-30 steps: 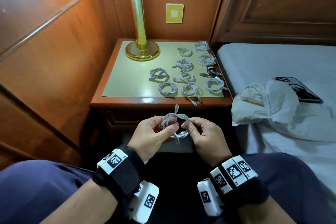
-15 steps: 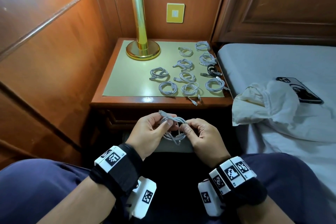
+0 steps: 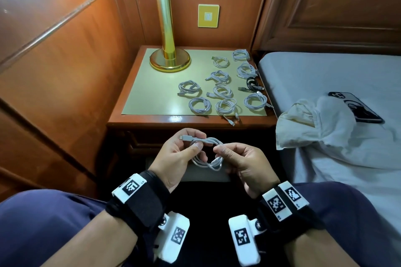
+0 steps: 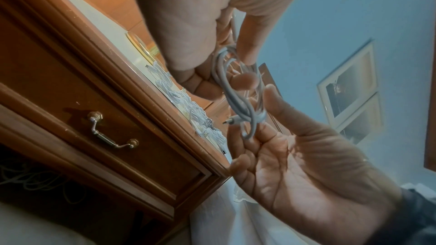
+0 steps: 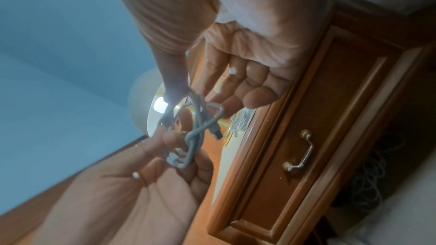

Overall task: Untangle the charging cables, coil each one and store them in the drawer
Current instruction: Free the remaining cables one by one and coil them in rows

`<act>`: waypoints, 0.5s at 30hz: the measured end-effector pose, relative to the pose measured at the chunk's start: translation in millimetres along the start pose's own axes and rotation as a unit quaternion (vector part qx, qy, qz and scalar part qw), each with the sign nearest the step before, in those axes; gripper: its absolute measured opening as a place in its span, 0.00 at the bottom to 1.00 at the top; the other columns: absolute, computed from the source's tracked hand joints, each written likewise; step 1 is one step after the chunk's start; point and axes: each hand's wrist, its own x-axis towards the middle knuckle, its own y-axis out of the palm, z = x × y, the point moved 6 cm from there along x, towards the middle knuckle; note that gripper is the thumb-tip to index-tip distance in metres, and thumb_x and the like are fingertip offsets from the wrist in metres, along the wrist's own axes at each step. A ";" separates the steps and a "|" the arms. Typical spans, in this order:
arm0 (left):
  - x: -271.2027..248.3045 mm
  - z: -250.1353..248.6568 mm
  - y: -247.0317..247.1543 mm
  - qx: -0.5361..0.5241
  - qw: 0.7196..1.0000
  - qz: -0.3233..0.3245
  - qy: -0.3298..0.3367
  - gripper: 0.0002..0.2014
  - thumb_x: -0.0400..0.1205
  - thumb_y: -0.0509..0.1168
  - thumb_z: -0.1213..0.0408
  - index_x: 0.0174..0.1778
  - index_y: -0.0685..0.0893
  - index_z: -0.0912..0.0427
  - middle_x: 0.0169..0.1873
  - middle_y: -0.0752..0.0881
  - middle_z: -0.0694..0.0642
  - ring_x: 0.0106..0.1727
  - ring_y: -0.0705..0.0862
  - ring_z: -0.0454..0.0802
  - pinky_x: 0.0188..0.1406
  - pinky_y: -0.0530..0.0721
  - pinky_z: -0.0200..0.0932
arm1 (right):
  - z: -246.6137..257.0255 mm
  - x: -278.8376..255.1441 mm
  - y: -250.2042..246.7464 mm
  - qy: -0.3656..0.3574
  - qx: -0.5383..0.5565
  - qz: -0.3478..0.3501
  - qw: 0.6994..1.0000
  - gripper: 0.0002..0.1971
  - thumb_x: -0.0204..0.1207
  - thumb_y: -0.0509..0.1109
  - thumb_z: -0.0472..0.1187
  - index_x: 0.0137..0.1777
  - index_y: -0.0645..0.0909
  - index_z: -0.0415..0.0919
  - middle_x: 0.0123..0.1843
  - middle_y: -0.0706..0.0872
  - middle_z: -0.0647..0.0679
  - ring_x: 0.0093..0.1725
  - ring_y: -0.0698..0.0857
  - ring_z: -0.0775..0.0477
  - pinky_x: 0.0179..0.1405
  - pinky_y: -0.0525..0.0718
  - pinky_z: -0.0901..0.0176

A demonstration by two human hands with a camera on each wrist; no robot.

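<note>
A white charging cable (image 3: 213, 141) is wound into a small coil and held between both hands above my lap, in front of the nightstand. My left hand (image 3: 198, 141) grips the coil's left side, with one plug sticking out leftward over its fingers. My right hand (image 3: 221, 151) pinches the right side between thumb and forefinger. In the left wrist view the cable (image 4: 238, 100) hangs between the left hand (image 4: 235, 66) above and the right hand (image 4: 257, 129) below. The drawer (image 4: 141, 137) is closed, and its metal handle (image 5: 299, 152) is untouched.
Several coiled white cables (image 3: 199, 105) and one black cable (image 3: 251, 83) lie on the nightstand (image 3: 152, 119) beside a brass lamp (image 3: 168, 58). Loose tangled cables (image 5: 368, 174) sit in the shelf under the drawer. On the bed to the right lie a white cloth (image 3: 314, 123) and a phone (image 3: 355, 107).
The cable's free plug end, which pointed up a second ago, has swung to the left over the left hand's fingers. Both hands stay on the coil.
</note>
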 end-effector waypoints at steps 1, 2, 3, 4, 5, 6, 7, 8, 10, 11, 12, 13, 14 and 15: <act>-0.3 0.3 -0.1 -0.005 1.000 -0.003 0.000 0.09 0.77 0.68 0.68 0.53 0.84 0.64 0.37 0.85 0.63 0.34 0.84 0.55 0.43 0.84 0.48 | -2.1 0.6 -0.8 0.008 0.018 0.003 1.000 0.23 0.57 0.87 0.55 0.44 0.92 0.38 0.38 0.87 0.40 0.37 0.79 0.43 0.38 0.76 0.54; -0.7 0.2 0.1 -0.010 1.000 -0.005 0.001 0.10 0.77 0.68 0.68 0.54 0.84 0.64 0.36 0.85 0.64 0.34 0.84 0.55 0.43 0.85 0.49 | -3.0 1.0 -1.3 0.010 0.030 0.005 0.999 0.24 0.54 0.89 0.55 0.43 0.92 0.39 0.37 0.86 0.39 0.35 0.78 0.43 0.38 0.75 0.53; -1.0 0.3 0.0 -0.014 1.000 -0.008 0.001 0.11 0.77 0.68 0.69 0.54 0.84 0.65 0.35 0.85 0.64 0.34 0.84 0.55 0.43 0.85 0.49 | -2.7 0.8 -1.7 0.011 0.038 0.001 0.999 0.24 0.51 0.90 0.55 0.41 0.92 0.39 0.36 0.85 0.39 0.34 0.77 0.44 0.38 0.76 0.52; -1.1 0.9 -0.1 -0.016 1.000 -0.011 0.000 0.11 0.77 0.68 0.69 0.55 0.83 0.66 0.34 0.85 0.65 0.33 0.84 0.55 0.42 0.85 0.49 | -2.2 0.9 -3.1 0.009 0.045 -0.007 0.999 0.23 0.49 0.91 0.53 0.38 0.90 0.39 0.36 0.86 0.38 0.33 0.78 0.44 0.38 0.77 0.51; -1.0 1.5 -0.1 -0.016 1.000 -0.012 -0.002 0.12 0.76 0.68 0.69 0.55 0.83 0.66 0.34 0.85 0.65 0.34 0.84 0.56 0.43 0.84 0.49 | -1.4 0.5 -4.8 0.007 0.055 -0.020 0.998 0.21 0.47 0.91 0.51 0.34 0.88 0.41 0.37 0.88 0.38 0.33 0.78 0.42 0.38 0.78 0.51; -1.2 2.4 0.2 -0.017 1.000 -0.013 -0.003 0.12 0.76 0.69 0.69 0.55 0.84 0.66 0.34 0.85 0.65 0.34 0.85 0.56 0.44 0.84 0.50 | -1.3 1.0 -6.5 0.006 0.068 -0.031 0.997 0.20 0.46 0.91 0.48 0.30 0.85 0.43 0.39 0.90 0.38 0.35 0.79 0.40 0.38 0.79 0.49; -1.6 2.9 0.5 -0.016 1.000 -0.014 -0.006 0.13 0.75 0.69 0.69 0.55 0.84 0.66 0.35 0.86 0.65 0.35 0.85 0.56 0.46 0.84 0.50 | -0.8 1.1 -7.1 0.006 0.080 -0.036 0.996 0.19 0.45 0.91 0.47 0.28 0.83 0.45 0.41 0.91 0.38 0.37 0.79 0.38 0.40 0.79 0.48; -2.0 2.9 0.9 -0.016 1.000 -0.016 -0.007 0.13 0.75 0.70 0.70 0.55 0.85 0.66 0.36 0.87 0.64 0.36 0.86 0.55 0.47 0.85 0.49 | -0.6 1.9 -7.2 0.003 0.084 -0.035 0.996 0.19 0.44 0.92 0.47 0.27 0.83 0.46 0.41 0.91 0.38 0.40 0.79 0.35 0.42 0.79 0.46; -2.2 0.3 1.2 -0.020 0.999 -0.025 -0.011 0.13 0.74 0.70 0.69 0.55 0.85 0.66 0.40 0.90 0.63 0.39 0.88 0.55 0.48 0.86 0.46 | 1.0 3.0 -7.0 -0.011 0.082 -0.028 0.996 0.20 0.43 0.94 0.49 0.29 0.86 0.47 0.40 0.90 0.38 0.42 0.79 0.35 0.46 0.78 0.43; -1.7 -0.9 0.4 -0.028 0.999 -0.032 -0.016 0.13 0.74 0.70 0.70 0.55 0.86 0.67 0.43 0.91 0.64 0.41 0.89 0.56 0.48 0.87 0.45 | 2.8 2.7 -7.7 -0.017 0.075 -0.030 0.997 0.21 0.43 0.94 0.50 0.30 0.87 0.46 0.39 0.90 0.38 0.41 0.80 0.36 0.45 0.79 0.45; -1.1 -1.4 -1.0 -0.039 0.998 -0.043 -0.024 0.12 0.75 0.71 0.71 0.54 0.86 0.67 0.45 0.91 0.66 0.44 0.89 0.58 0.49 0.87 0.46 | 4.3 2.8 -9.1 -0.024 0.063 -0.034 0.997 0.20 0.45 0.93 0.49 0.31 0.86 0.46 0.37 0.90 0.40 0.37 0.81 0.38 0.41 0.80 0.49; -0.6 -1.7 -3.4 -0.041 0.997 -0.056 -0.031 0.10 0.77 0.71 0.73 0.54 0.86 0.68 0.47 0.91 0.67 0.47 0.89 0.60 0.51 0.87 0.49 | 5.8 2.4 -10.4 -0.030 0.054 -0.040 0.997 0.18 0.48 0.91 0.46 0.31 0.86 0.45 0.36 0.89 0.41 0.34 0.81 0.41 0.36 0.80 0.55; -0.2 -2.1 -7.4 -0.024 0.996 -0.075 -0.031 0.07 0.80 0.70 0.75 0.53 0.87 0.67 0.47 0.92 0.67 0.49 0.89 0.61 0.52 0.86 0.52 | 6.6 2.3 -11.0 -0.036 0.049 -0.043 0.997 0.15 0.50 0.89 0.43 0.32 0.85 0.44 0.34 0.89 0.42 0.32 0.81 0.42 0.32 0.79 0.59; 0.2 -2.9 -11.8 0.012 0.995 -0.095 -0.024 0.06 0.81 0.70 0.77 0.50 0.88 0.65 0.45 0.92 0.65 0.48 0.88 0.60 0.52 0.85 0.54 | 7.3 1.7 -11.0 -0.039 0.050 -0.044 0.997 0.14 0.52 0.87 0.41 0.33 0.85 0.43 0.34 0.89 0.42 0.31 0.81 0.43 0.31 0.79 0.60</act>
